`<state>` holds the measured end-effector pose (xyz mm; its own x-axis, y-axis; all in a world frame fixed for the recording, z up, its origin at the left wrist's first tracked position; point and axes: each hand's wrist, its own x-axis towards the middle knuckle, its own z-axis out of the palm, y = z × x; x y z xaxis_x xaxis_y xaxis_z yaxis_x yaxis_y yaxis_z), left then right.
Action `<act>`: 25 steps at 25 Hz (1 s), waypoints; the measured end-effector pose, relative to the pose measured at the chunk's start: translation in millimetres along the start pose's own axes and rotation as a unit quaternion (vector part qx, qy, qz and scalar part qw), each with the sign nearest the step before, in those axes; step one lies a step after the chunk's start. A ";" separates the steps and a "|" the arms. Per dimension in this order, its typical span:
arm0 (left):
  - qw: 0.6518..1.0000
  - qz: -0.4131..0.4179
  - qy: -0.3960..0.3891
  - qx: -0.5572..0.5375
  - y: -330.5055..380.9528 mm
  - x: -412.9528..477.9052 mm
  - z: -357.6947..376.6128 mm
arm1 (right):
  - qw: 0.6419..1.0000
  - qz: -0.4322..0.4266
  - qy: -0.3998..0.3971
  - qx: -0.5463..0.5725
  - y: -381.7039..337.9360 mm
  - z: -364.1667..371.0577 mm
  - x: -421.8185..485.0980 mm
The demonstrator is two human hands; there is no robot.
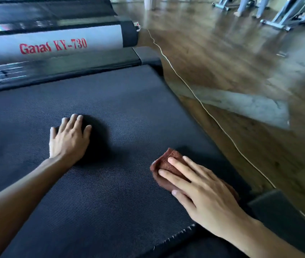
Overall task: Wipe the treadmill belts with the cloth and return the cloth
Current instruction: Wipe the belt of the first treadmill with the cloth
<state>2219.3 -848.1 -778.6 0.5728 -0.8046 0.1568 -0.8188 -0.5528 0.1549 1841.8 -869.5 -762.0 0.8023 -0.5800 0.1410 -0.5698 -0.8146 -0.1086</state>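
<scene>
Head view looks steeply down, close over the treadmill belt (110, 118).

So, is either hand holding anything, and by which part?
Nothing gripped: right hand presses flat on top of the cloth; left hand rests bare on the belt.

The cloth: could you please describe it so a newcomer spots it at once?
Start at the wide dark belt filling the lower picture. Near its right edge the right hand presses flat on the cloth. It is the only reddish-brown thing there; the left hand lies bare.
</scene>
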 end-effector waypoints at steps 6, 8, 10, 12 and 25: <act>0.998 0.038 -0.042 0.003 70.6 -31.1 12.3 | 0.978 0.206 0.017 -0.001 23.3 -3.2 58.6; 0.999 0.032 -0.034 0.001 71.7 -35.3 16.2 | 0.989 0.145 0.023 -0.013 1.3 5.9 67.3; 0.999 0.030 -0.025 0.001 69.7 -36.2 19.5 | 0.999 0.029 0.011 -0.009 -2.4 7.9 30.2; 0.999 0.026 -0.026 0.000 69.6 -36.6 22.2 | 0.999 0.033 0.011 -0.010 27.1 2.1 -4.7; 1.000 0.014 -0.011 -0.001 73.4 -37.7 24.5 | 0.990 0.135 0.042 0.000 55.5 0.4 53.5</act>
<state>2136.7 -863.7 -797.0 0.5484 -0.8245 0.1393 -0.8346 -0.5295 0.1519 1853.2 -945.7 -760.9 0.6024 -0.7757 0.1880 -0.7620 -0.6290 -0.1539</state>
